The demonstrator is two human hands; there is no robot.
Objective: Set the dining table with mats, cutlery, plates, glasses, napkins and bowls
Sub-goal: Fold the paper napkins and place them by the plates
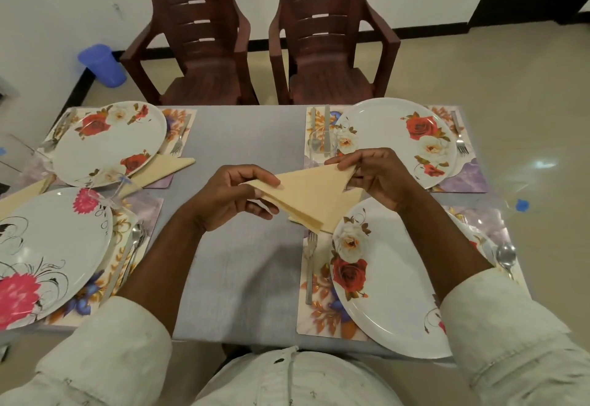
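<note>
I hold a pale yellow napkin point(311, 193), folded into a triangle, above the table's middle. My left hand point(233, 196) pinches its left corner and my right hand point(380, 177) pinches its right corner. Below it another yellow napkin point(352, 196) lies beside the near right plate point(392, 303), which sits on a floral mat point(322, 316) with a fork point(310, 265) on its left. The far right plate point(392, 137) has a clear glass point(324, 147) and a knife point(327, 128) to its left. A far left plate point(108, 142) has a folded napkin point(166, 168) beside it.
A near left plate point(48, 255) with pink flowers rests on a mat with cutlery point(132, 252). Two brown plastic chairs point(204, 41) stand at the table's far side. A blue bin point(102, 64) sits on the floor by the wall. A grey cloth point(242, 265) covers the table.
</note>
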